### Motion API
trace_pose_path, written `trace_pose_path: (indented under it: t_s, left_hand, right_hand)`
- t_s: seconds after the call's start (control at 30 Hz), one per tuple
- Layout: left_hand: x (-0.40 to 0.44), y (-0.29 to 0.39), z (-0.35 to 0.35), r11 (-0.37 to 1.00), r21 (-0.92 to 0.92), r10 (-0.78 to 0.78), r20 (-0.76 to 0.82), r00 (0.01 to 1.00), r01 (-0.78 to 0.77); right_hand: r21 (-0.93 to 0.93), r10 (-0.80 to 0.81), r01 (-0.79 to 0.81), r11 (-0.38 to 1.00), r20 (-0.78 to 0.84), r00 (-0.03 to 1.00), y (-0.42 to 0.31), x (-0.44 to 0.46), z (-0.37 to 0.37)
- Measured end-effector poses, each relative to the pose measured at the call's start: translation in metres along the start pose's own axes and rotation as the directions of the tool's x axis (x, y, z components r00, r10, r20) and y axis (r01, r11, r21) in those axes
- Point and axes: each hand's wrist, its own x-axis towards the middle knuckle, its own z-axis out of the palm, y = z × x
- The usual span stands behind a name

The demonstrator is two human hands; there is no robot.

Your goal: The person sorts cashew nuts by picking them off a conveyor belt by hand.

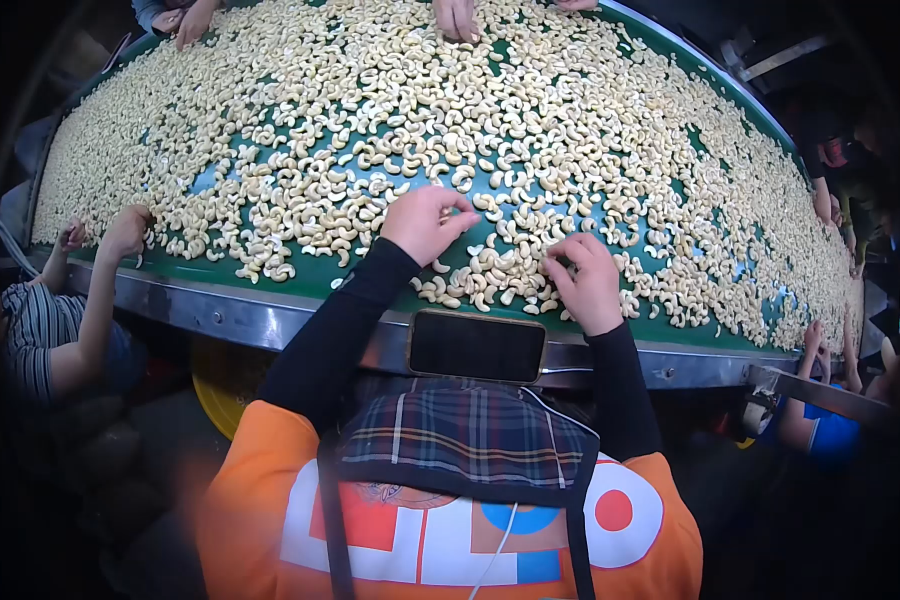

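The left hand (425,225) and right hand (587,285), fingers curled narrow, are at the cashews (505,272); any grip I cannot tell

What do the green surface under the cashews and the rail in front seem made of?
The green surface seems smooth plastic or rubber, by its even sheen. The rail looks like metal, perhaps steel: grey, glossy, with a bolt head.

One green belt (205,268), one phone (477,345) at six o'clock, one yellow tub (215,390) at eight; nuts (510,268) too many to count; one right hand (425,225), one left hand (588,285); other people's hands (127,230): two at nine o'clock, two at eleven, one at twelve, one at one, those at three too dim to count
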Motion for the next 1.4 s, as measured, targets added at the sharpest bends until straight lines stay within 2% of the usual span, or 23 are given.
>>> trace_pose_path:
  t_s: [0.1, 0.17, 0.3, 0.4, 0.43, 0.53, 0.57, 0.63, 0.67, 0.7, 0.77, 0.8, 0.83, 0.87, 0.9, 0.93, 1.0, 1.03, 1.17, 1.2, 1.27, 1.3, 1.4]
  left_hand:
    - [0.025, -0.002, 0.011, 0.985, 0.149, 0.089, 0.010, 0.996, -0.089]
    - [0.030, -0.001, 0.009, 0.965, 0.223, 0.139, 0.019, 0.990, -0.140]
    - [0.019, -0.004, -0.001, 0.977, 0.193, 0.057, 0.179, 0.982, -0.092]
    - [0.007, -0.015, -0.014, 0.996, -0.063, -0.054, 0.238, 0.970, 0.071]
    - [0.011, -0.017, -0.016, 0.996, -0.065, -0.050, 0.239, 0.970, 0.068]
    - [0.032, -0.018, -0.013, 0.978, 0.159, 0.142, -0.010, 0.990, -0.138]
    - [0.038, -0.018, -0.008, 0.978, 0.157, 0.143, -0.012, 0.990, -0.140]
    - [0.046, -0.017, 0.003, 0.880, 0.393, 0.272, 0.046, 0.961, -0.267]
    - [0.047, -0.019, 0.005, 0.804, 0.498, 0.324, 0.090, 0.942, -0.325]
    - [0.047, -0.026, 0.004, 0.807, 0.494, 0.318, 0.100, 0.943, -0.325]
    - [0.035, -0.027, -0.014, 0.928, 0.240, 0.238, 0.208, 0.949, -0.285]
    - [0.031, -0.031, -0.019, 0.962, 0.113, 0.212, 0.259, 0.942, -0.247]
    - [0.023, -0.041, -0.023, 0.964, 0.105, 0.210, 0.271, 0.939, -0.246]
    - [0.012, -0.053, -0.031, 0.945, -0.324, 0.079, 0.333, 0.940, 0.036]
    - [0.001, -0.061, -0.039, 0.684, -0.650, -0.015, 0.442, 0.897, 0.332]
    - [-0.010, -0.066, -0.048, 0.684, -0.646, -0.013, 0.453, 0.891, 0.339]
    - [-0.031, -0.064, -0.072, 0.113, -0.840, -0.062, 0.528, 0.847, 0.531]
    - [-0.037, -0.071, -0.076, 0.113, -0.837, -0.060, 0.532, 0.845, 0.535]
    - [-0.053, -0.096, -0.090, 0.230, -0.806, -0.116, 0.534, 0.837, 0.546]
    - [-0.057, -0.100, -0.095, 0.428, -0.779, -0.137, 0.446, 0.885, 0.458]
    - [-0.067, -0.108, -0.102, 0.760, -0.601, -0.109, 0.256, 0.960, 0.247]
    - [-0.074, -0.115, -0.105, 0.761, -0.601, -0.108, 0.256, 0.961, 0.246]
    - [-0.092, -0.135, -0.117, 0.953, -0.283, 0.116, 0.017, 0.993, -0.106]
  right_hand:
    - [0.106, 0.032, -0.035, 0.994, 0.030, 0.999, -0.019, 0.033, 0.017]
    - [0.062, -0.012, 0.010, 0.998, 0.032, 0.999, -0.024, 0.048, 0.034]
    - [-0.034, -0.089, 0.091, 0.995, 0.056, 0.994, -0.029, 0.054, 0.051]
    - [-0.068, -0.079, 0.085, 0.994, 0.088, 0.993, -0.031, 0.046, 0.048]
    - [-0.090, -0.056, 0.064, 0.994, 0.094, 0.994, -0.033, 0.042, 0.047]
    - [-0.132, -0.005, 0.020, 0.991, 0.111, 0.994, -0.044, 0.032, 0.048]
    - [-0.084, -0.022, 0.026, 0.996, 0.053, 0.998, -0.049, 0.030, 0.049]
    - [0.015, -0.045, 0.046, 0.999, -0.064, 0.997, -0.058, 0.029, 0.053]
    - [0.016, -0.041, 0.042, 0.999, -0.060, 0.997, -0.060, 0.031, 0.053]
    - [0.070, 0.026, -0.026, 0.997, 0.001, 1.000, -0.059, 0.033, 0.051]
    - [0.166, 0.172, -0.195, 0.967, 0.144, 0.975, -0.060, 0.023, 0.048]
    - [0.165, 0.185, -0.209, 0.964, 0.149, 0.971, -0.063, 0.018, 0.046]
    - [0.208, 0.085, -0.124, 0.970, 0.187, 0.979, -0.066, 0.015, 0.044]
    - [0.257, -0.017, -0.040, 0.966, 0.219, 0.976, -0.070, 0.011, 0.042]
    - [0.307, -0.120, 0.041, 0.951, 0.242, 0.963, -0.075, 0.008, 0.041]
    - [0.308, -0.107, 0.029, 0.951, 0.241, 0.965, -0.081, 0.006, 0.041]
    - [0.229, -0.232, 0.172, 0.958, 0.268, 0.935, -0.097, 0.004, 0.047]
    - [0.190, -0.296, 0.249, 0.950, 0.286, 0.911, -0.105, 0.005, 0.051]
    - [0.217, -0.316, 0.271, 0.938, 0.210, 0.925, -0.136, 0.016, 0.075]
    - [0.217, -0.317, 0.272, 0.937, 0.207, 0.926, -0.138, 0.018, 0.079]
    - [0.277, -0.177, 0.131, 0.952, 0.148, 0.973, -0.134, 0.022, 0.092]
    - [0.311, -0.104, 0.061, 0.949, 0.123, 0.987, -0.133, 0.023, 0.097]
    - [0.379, 0.019, -0.074, 0.923, 0.148, 0.989, -0.133, 0.017, 0.105]
